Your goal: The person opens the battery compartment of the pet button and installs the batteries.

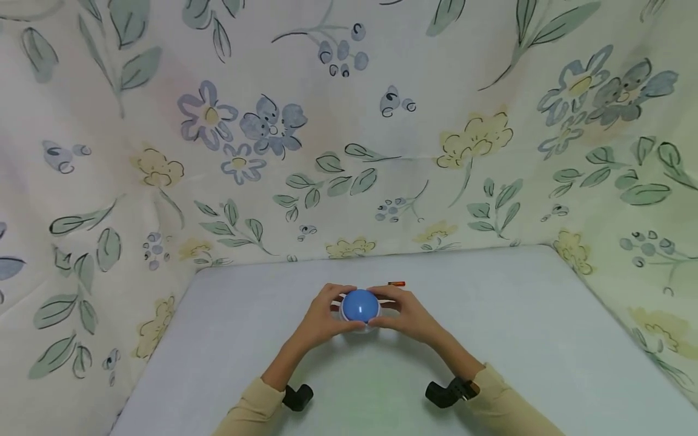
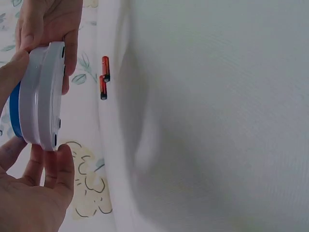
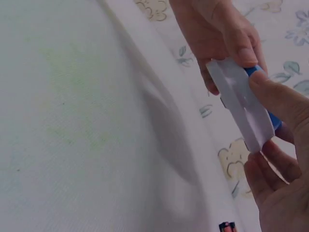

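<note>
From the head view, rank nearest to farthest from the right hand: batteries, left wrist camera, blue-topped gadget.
1. Blue-topped gadget: held by the right hand.
2. Batteries: just beyond that hand.
3. Left wrist camera: across to the left.

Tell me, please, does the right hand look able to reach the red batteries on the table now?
Probably yes: the red batteries lie just beyond the right hand, with nothing seen blocking them. But it holds the blue and white device, so it may first need to let go.

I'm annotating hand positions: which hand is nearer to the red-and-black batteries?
Right: the batteries lie just beyond the right hand. The left hand is farther, across the blue-topped white device.
</note>
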`<state>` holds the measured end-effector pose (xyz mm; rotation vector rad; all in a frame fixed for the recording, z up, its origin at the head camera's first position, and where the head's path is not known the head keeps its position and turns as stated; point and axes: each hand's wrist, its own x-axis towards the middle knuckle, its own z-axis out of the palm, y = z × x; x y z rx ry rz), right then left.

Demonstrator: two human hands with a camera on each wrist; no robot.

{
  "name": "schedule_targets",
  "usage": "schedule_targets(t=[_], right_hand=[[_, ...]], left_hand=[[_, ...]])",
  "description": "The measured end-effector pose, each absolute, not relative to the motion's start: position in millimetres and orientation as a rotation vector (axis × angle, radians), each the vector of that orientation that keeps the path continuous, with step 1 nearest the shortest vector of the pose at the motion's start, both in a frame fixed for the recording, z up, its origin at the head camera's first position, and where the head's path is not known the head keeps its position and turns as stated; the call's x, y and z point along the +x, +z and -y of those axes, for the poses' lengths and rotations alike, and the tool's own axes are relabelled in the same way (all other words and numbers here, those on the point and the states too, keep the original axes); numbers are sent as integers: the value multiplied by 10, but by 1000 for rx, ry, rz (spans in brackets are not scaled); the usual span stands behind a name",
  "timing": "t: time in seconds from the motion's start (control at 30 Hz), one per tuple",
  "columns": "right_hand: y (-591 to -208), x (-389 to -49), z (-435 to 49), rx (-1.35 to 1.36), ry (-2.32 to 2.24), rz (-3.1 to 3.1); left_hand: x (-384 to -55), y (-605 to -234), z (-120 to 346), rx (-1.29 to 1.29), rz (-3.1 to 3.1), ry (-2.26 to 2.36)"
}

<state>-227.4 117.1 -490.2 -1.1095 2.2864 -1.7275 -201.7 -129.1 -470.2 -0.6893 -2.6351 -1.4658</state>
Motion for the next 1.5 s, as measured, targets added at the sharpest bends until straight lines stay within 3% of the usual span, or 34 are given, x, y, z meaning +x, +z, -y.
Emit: schedule_targets(t=[0.8,1.5], right_hand=[[-4993,-2182,-1117,-1076,-1924,-2101],[-5003,-2179,-1105,-1062,-1917,-2084]], left_hand=[[-1845,-4564,1196,-556,2455,-1859],[-1881,-4608,1205,-671,2540,-1714]])
